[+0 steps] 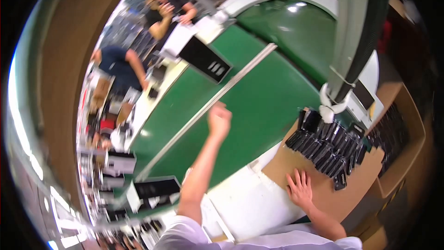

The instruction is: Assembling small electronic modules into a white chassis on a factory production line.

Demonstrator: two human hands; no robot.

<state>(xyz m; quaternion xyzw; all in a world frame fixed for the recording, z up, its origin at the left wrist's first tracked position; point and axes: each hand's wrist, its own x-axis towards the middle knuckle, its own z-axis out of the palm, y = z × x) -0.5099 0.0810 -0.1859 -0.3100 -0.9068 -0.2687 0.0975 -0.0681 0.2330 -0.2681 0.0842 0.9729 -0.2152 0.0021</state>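
My left hand (219, 119) is stretched out over the green conveyor belt (259, 111), close to the pale divider rail (208, 104). Its fingers look curled in, slightly blurred, and nothing shows in them. My right hand (299, 190) lies with fingers spread on a brown cardboard sheet (340, 199) at the lower right. Just beyond those fingers, rows of small black items in clear plastic wrap (323, 146) are packed together on the cardboard. One of these pieces (340, 181) sits apart at the near end of the rows.
An open box with a black inside (206, 59) stands across the rail; another (155, 190) is at lower left. A grey post (349, 28) rises by the wrapped items. A cardboard carton (402, 153) stands at right. Two co-workers (159, 21) (115, 67) are at the far side.
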